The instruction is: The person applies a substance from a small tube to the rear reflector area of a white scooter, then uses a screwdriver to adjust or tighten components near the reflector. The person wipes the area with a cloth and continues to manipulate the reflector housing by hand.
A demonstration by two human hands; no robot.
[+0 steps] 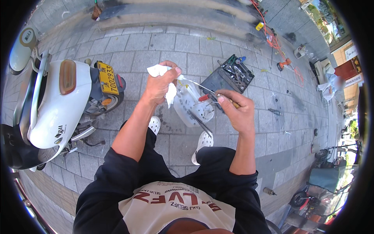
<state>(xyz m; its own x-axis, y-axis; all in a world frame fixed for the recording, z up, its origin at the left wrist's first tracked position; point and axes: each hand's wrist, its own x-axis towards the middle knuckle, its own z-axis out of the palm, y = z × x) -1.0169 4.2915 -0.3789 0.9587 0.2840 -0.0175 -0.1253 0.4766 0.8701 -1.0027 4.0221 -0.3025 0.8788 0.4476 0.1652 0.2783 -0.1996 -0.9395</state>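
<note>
A view from above onto a person standing on grey paving stones. The left hand [159, 84] is raised at chest height, its grip clenched around a crumpled white cloth [165, 80] and the top of a white plastic part [191, 103] with rows of small holes, which hangs below the fingers. A thin wire [196, 84] is seen running from the left thumb toward the right hand [238, 111]. The right grip is closed on a slim tool with a wooden handle [233, 103], its tip held against the plastic part near a small red piece [203, 97]. White clogs [202, 142] are worn on the feet below. An open dark tool tray [230, 76] lies on the paving just beyond the hands. A white scooter [58, 105] with a yellow plate is parked to the left.
</note>
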